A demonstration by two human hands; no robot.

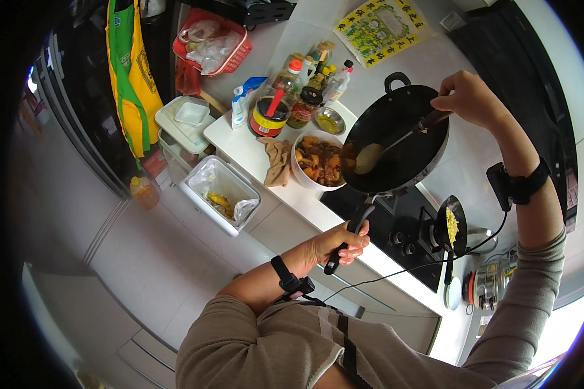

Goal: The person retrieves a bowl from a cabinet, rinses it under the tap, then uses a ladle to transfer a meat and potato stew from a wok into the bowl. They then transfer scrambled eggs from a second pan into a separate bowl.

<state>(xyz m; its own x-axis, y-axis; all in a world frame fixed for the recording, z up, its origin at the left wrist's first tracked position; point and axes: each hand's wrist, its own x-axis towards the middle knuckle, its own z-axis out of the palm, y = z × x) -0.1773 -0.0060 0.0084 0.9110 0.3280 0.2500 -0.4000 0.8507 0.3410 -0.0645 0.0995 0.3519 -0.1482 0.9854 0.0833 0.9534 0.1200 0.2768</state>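
Observation:
My left hand grips the black handle of a large dark wok, which is raised and tilted toward a white bowl. In my right hand is the dark handle of a spatula, its pale blade resting low inside the wok near the bowl-side rim. Chunky orange-brown stewed food fills the bowl, whose right side is partly hidden behind the wok. Only a dark smear of sauce shows in the wok near the blade.
Sauce bottles, jars and a small metal bowl crowd the counter behind the white bowl. A brown cloth lies beside it. On the black gas hob sits a small pan with yellow food. An open bin stands left of the counter.

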